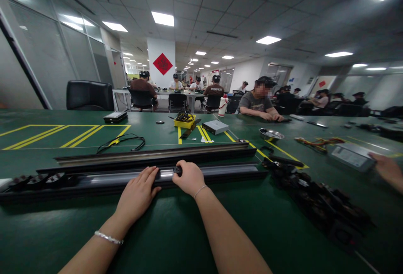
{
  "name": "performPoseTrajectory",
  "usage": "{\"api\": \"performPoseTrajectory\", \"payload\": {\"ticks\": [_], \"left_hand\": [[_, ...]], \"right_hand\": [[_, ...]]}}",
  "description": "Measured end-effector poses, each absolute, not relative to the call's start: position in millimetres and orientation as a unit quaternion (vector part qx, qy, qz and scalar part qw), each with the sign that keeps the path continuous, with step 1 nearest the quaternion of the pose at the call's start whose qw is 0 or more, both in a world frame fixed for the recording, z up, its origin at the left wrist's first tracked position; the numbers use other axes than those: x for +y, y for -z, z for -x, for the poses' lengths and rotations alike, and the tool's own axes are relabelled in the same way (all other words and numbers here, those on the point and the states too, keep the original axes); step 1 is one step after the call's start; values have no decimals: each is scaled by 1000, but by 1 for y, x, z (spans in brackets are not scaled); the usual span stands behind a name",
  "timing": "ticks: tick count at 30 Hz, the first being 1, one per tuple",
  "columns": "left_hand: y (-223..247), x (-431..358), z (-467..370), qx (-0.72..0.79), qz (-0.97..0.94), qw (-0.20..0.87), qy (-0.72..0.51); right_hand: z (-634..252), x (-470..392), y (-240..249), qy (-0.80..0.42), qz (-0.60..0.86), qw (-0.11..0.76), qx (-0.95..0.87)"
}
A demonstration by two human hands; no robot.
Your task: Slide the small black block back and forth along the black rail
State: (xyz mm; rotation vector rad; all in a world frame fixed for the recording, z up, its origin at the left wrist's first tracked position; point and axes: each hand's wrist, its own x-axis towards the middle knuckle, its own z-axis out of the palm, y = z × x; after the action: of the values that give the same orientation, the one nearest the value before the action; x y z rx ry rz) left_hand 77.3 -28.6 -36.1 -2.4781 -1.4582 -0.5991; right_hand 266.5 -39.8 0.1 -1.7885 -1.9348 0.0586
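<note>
A long black metal rail (103, 180) with a shiny grey channel lies across the green table in front of me. My left hand (138, 192) rests flat on the rail's near edge, fingers stretched out and holding nothing. Just right of it, my right hand (190, 178) is closed around a small black block (178, 170) at the channel; its lower part is hidden by my fingers. Several black modules with round tops (56, 178) sit in the rail's left end. Behind it lies a second long black rail (157, 153), roughly parallel.
A pile of black parts (315, 194) spreads to the right. Nearby, another person's hand (388, 171) touches a grey metal box (352, 155). Farther back are a metal bowl (271, 134), a yellow tray with cables (184, 118), a flat grey box (215, 127) and a black cable (122, 142).
</note>
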Motion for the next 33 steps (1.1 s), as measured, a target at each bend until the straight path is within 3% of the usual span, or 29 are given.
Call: {"api": "performPoseTrajectory", "payload": {"ticks": [33], "left_hand": [[34,-30,-79,-501,838,100,193]], "right_hand": [[-274,-36,4,-40,644,257,-719]]}}
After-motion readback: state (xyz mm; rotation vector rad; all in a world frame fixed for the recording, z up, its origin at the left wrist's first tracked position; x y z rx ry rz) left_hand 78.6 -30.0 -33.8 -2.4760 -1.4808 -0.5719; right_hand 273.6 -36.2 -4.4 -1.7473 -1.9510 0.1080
